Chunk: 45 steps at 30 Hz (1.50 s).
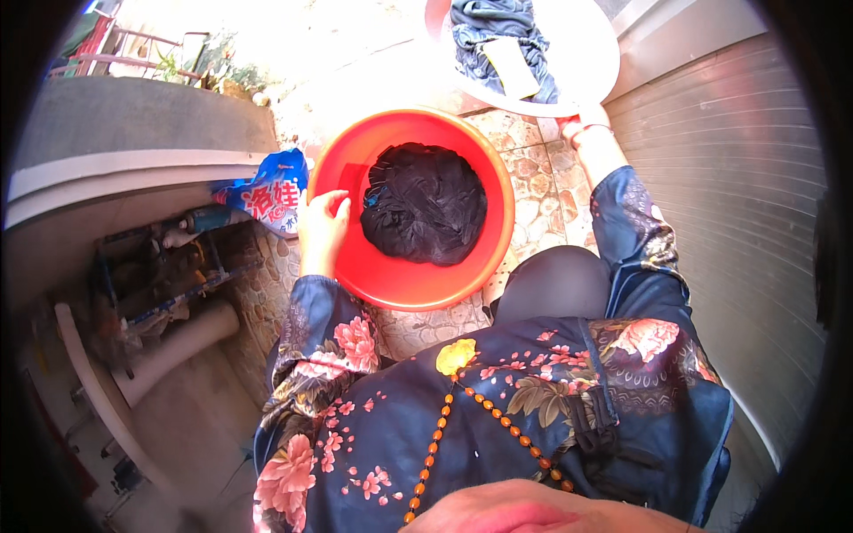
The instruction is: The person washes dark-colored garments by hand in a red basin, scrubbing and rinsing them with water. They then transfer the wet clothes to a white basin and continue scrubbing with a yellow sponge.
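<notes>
A red plastic basin (426, 282) sits on the stone-patterned floor before me, with a dark wet-looking heap of cloth (425, 204) in it. My left hand (322, 222) is curled over the basin's left rim, thumb side inward. At the upper right, my right hand (584, 123) grips the near edge of a white basin (586, 53). In that second basin lie dark blue clothes (498, 27) with a pale patch on them. Glare washes out part of the right hand's fingers.
A blue printed plastic bag (277, 191) stands against the red basin's left side. Beyond it are a low rack (169, 258) with odds and ends and a grey ledge (160, 115). A ribbed metal shutter (737, 169) rises at the right. A dark rounded shape (555, 284) is near my knees.
</notes>
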Available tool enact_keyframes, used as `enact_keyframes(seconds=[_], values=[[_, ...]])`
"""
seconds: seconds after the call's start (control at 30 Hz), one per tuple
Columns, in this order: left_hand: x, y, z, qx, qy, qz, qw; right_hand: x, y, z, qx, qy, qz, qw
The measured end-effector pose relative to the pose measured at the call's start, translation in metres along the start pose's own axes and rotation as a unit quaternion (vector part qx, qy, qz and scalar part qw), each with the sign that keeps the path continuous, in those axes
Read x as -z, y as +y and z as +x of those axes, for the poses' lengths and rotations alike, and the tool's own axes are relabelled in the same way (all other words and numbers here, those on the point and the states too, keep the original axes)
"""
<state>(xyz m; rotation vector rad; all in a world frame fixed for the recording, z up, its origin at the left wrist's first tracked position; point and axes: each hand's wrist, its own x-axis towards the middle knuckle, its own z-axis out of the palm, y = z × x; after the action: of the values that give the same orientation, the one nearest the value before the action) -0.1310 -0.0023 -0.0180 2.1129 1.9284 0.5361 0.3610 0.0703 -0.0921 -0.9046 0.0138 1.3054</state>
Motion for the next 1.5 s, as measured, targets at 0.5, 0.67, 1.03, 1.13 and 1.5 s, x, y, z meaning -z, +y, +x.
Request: enact_keyframes(seconds=[0.5, 0.67, 1.03, 1.13, 1.5], values=[[0.044, 0.000, 0.043, 0.010, 0.024, -0.420, 0.907, -0.079, 0.050, -0.130, -0.054, -0.133, -0.105, 0.984], [0.064, -0.012, 0.017, 0.087, 0.045, -0.147, 0.984, -0.081, 0.121, -0.147, -0.162, -0.115, -0.125, 0.972], [-0.018, -0.063, -0.008, 0.234, -0.018, -0.097, 0.967, -0.077, 0.146, -0.103, -0.129, -0.113, -0.396, 0.902], [-0.032, -0.058, -0.012, 0.281, -0.054, -0.062, 0.956, -0.079, 0.139, -0.102, -0.061, -0.159, -0.570, 0.804], [0.013, -0.048, 0.023, 0.156, 0.013, -0.028, 0.987, -0.096, 0.159, -0.065, 0.499, -0.201, -0.675, 0.505]])
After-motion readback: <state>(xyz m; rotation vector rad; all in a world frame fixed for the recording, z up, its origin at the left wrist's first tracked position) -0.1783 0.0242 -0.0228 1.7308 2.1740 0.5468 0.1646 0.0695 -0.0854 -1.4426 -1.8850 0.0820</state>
